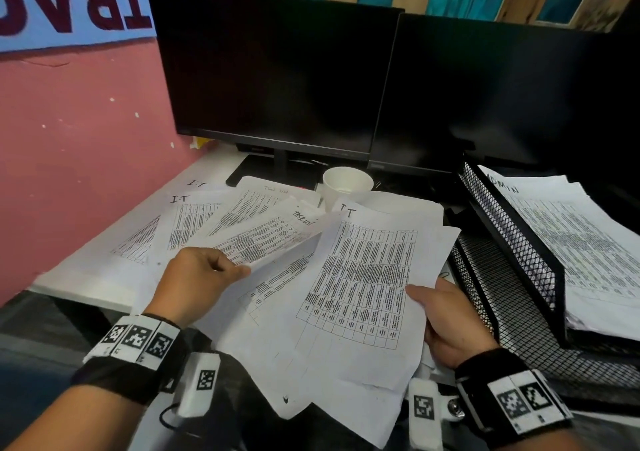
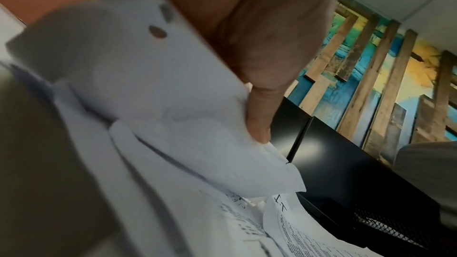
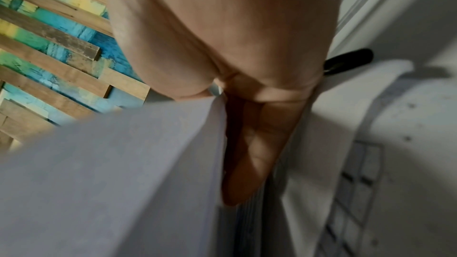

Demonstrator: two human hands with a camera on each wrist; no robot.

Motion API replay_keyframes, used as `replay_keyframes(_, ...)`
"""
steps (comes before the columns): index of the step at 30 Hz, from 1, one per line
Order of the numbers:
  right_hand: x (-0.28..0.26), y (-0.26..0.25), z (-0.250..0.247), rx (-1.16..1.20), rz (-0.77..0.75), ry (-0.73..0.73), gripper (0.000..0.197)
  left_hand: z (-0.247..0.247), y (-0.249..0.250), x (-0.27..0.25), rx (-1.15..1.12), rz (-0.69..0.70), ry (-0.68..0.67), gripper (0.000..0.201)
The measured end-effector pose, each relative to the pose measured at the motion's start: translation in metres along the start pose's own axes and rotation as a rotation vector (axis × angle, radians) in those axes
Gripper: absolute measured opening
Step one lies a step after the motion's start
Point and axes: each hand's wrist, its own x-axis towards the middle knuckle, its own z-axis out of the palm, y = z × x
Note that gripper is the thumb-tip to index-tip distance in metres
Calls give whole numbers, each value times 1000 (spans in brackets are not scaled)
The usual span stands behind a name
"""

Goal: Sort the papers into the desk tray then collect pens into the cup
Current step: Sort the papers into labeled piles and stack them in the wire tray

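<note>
Printed sheets marked "I.T" lie fanned over the white desk [image 1: 86,277]. My left hand [image 1: 204,277] pinches the near edge of one raised sheet [image 1: 273,239], thumb on top; the left wrist view shows the thumb [image 2: 262,105] pressed on that sheet [image 2: 173,105]. My right hand [image 1: 446,319] grips the right edge of another "I.T" sheet [image 1: 367,277], thumb on top and fingers [image 3: 249,153] under the sheet [image 3: 111,183]. A white paper cup [image 1: 346,187] stands behind the papers. The black mesh desk tray [image 1: 519,253] stands at the right, its upper tier holding a stack marked "ADMIN" [image 1: 588,242]. No pens show.
Two dark monitors [image 1: 277,80] stand along the back of the desk, their stand bases just behind the cup. A pink wall [image 1: 79,139] closes the left side. The tray's lower mesh tier [image 1: 540,343] lies beside my right hand.
</note>
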Motion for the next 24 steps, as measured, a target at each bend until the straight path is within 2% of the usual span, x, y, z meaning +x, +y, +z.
replay_keyframes(5,0,2,2,-6,9,4,33,-2,7,-3,12,13,3,35)
replay_keyframes(8,-1,2,5,3,14,4,33,-4,27,-12,156,123,50,31)
replay_keyframes(10,-1,2,7,36,15,-1,34,0,43,-21,207,204,31,26)
replay_keyframes(14,-4,-1,16,138,13,1,28,35,65,-34,334,348,-121,49)
replay_keyframes(17,-8,-3,23,156,17,-63,35,72,75,-48,405,449,-271,46)
replay_keyframes(19,-9,-1,27,85,3,-125,35,92,78,-60,361,494,-444,37)
replay_keyframes(21,-7,4,25,-12,-64,-122,28,103,80,-70,251,481,-610,35)
replay_keyframes(22,-4,6,22,-54,-92,-96,30,103,79,-71,201,459,-653,36)
replay_keyframes(24,-2,7,14,-112,-103,-43,36,96,75,-65,120,401,-628,37)
